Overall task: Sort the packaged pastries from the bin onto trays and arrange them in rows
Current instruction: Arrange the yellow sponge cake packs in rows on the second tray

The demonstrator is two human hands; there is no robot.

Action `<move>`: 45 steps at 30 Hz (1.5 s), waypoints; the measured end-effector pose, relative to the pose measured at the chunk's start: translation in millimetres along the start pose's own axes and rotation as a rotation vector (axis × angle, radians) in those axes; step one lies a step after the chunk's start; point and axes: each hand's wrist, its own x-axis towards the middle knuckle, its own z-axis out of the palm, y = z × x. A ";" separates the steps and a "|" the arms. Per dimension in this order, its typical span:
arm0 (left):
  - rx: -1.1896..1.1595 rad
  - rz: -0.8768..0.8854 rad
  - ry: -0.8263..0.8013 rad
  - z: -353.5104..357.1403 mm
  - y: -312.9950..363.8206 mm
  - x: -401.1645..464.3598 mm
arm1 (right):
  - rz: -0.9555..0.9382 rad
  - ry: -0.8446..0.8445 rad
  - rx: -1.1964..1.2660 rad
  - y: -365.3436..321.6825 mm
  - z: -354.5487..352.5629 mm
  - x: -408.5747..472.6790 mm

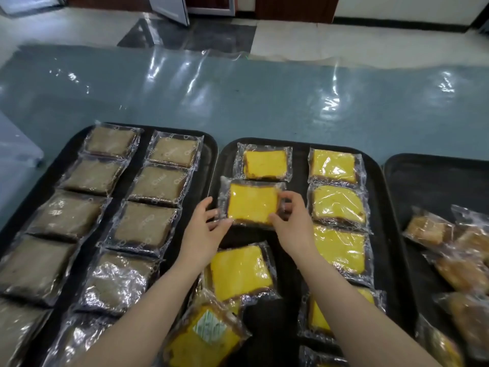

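Fingers (pixel 287 201) of right hand (pixel 293 221) pinching right edge of a wrapped yellow cake slice (pixel 252 203), thumb at its near corner. Left hand (pixel 205 229) at the slice's near-left corner, fingers spread and mostly straight, tips touching the wrapper. Slice lying flat on middle black tray (pixel 381 234), second in the left column, just below another yellow slice (pixel 264 162). Right column of yellow slices (pixel 338 205) alongside, close together. More yellow slices (pixel 238 271) heaped loosely at near end, one with a green-white label (pixel 209 327). Left tray (pixel 209 152) filled with two columns of brown slices (pixel 148 226). Right tray (pixel 428 176) with golden-brown packaged pastries (pixel 449 250) piled unevenly. Trays side by side on blue plastic-covered surface (pixel 238 96).
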 end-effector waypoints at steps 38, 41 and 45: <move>0.722 0.160 -0.234 -37.2 -29.4 -97.2 | -0.328 -0.231 -0.953 34.2 3.6 -93.0; 0.852 0.217 -0.293 -37.8 -36.9 -114.4 | -0.284 -0.234 -0.971 28.7 13.2 -88.7; 0.908 0.192 -0.326 -31.9 -45.8 -133.6 | -0.332 -0.243 -0.968 26.5 10.1 -88.3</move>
